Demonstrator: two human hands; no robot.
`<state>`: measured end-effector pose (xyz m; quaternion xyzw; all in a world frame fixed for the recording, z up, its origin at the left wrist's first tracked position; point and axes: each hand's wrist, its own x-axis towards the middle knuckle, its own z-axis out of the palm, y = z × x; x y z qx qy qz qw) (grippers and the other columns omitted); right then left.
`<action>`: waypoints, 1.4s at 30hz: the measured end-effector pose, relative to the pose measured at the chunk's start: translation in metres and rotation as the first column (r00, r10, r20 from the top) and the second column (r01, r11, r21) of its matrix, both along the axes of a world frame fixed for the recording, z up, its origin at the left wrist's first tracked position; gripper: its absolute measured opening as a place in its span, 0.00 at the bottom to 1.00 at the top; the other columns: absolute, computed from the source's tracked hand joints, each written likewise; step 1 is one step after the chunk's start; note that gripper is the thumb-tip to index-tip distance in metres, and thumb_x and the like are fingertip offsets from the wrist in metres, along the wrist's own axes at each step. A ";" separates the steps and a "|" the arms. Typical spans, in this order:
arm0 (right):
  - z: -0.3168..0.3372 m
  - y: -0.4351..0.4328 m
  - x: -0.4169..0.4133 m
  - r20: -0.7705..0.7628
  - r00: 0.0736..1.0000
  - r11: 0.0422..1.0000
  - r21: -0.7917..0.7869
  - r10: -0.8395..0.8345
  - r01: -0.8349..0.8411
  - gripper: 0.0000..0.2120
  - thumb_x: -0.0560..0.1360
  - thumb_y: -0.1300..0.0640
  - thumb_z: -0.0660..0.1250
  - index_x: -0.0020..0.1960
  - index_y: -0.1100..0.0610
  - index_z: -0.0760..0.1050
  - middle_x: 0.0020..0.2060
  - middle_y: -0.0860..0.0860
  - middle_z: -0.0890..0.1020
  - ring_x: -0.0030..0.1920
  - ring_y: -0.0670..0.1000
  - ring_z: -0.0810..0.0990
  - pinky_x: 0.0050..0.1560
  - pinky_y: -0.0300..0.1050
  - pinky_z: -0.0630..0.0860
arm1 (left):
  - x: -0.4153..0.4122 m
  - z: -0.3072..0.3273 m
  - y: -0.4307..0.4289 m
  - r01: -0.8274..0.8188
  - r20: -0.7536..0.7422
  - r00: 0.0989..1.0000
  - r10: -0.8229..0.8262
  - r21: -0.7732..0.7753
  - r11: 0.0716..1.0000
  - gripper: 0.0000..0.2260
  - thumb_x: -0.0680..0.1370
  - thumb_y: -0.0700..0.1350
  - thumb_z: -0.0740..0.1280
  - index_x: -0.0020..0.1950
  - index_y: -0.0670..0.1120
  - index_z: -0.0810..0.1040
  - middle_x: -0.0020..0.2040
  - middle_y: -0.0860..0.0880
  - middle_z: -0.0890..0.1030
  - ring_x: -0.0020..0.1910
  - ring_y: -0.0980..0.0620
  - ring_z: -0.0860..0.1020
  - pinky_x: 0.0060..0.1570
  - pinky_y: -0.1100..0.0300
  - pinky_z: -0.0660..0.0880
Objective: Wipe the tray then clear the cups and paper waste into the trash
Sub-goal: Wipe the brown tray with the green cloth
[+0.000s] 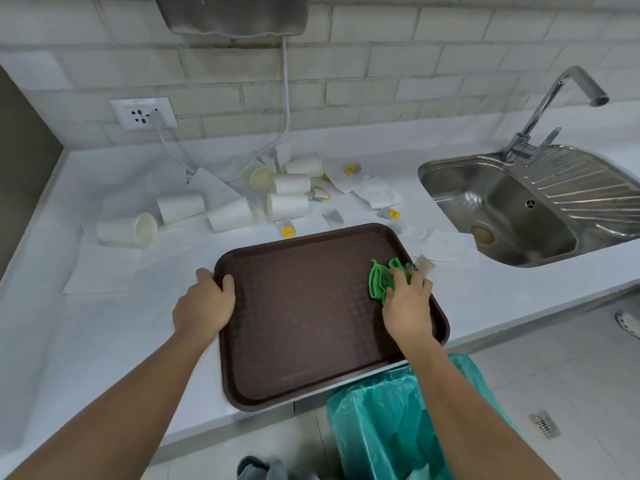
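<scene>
Your left hand (206,303) grips the tray (304,334) by its left rim, thumb hooked inside. Your right hand (408,301) clutches the green cloth (379,280) against the tray's right side. The tray sits on the counter (104,341), near corner overhanging the trash bin (388,427); paper cups (287,204) lie tipped behind it.

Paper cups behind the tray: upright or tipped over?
Tipped: the paper cups lie on their sides on the counter, behind the tray.
</scene>
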<state>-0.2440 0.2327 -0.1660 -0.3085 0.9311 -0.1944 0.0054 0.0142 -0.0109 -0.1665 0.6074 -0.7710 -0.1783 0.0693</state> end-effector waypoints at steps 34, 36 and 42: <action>-0.014 -0.173 0.086 0.139 0.856 0.861 -0.193 0.499 -0.470 0.21 0.73 0.69 0.64 0.65 0.61 0.77 0.72 0.61 0.69 0.75 0.62 0.63 0.76 0.53 0.61 | -0.011 -0.013 -0.014 0.017 -0.026 0.999 -0.019 -0.067 0.998 0.20 0.86 0.49 0.50 0.76 0.47 0.68 0.41 0.45 0.83 0.39 0.42 0.80 0.38 0.55 0.69; -0.010 -0.165 0.067 0.087 0.819 0.820 -0.155 0.567 -0.551 0.20 0.74 0.67 0.65 0.65 0.58 0.78 0.71 0.58 0.72 0.73 0.60 0.67 0.73 0.52 0.66 | -0.011 -0.012 -0.013 -0.003 -0.032 0.999 0.000 -0.070 0.998 0.20 0.86 0.49 0.50 0.76 0.47 0.69 0.44 0.44 0.84 0.42 0.41 0.82 0.38 0.55 0.69; -0.003 -0.124 -0.028 0.053 0.952 0.947 -0.136 0.300 -0.291 0.18 0.77 0.66 0.61 0.63 0.54 0.80 0.71 0.53 0.73 0.72 0.57 0.69 0.71 0.53 0.67 | -0.010 -0.012 -0.013 -0.006 -0.032 0.999 0.003 -0.083 0.997 0.19 0.86 0.49 0.51 0.73 0.48 0.71 0.41 0.46 0.84 0.38 0.43 0.80 0.36 0.56 0.69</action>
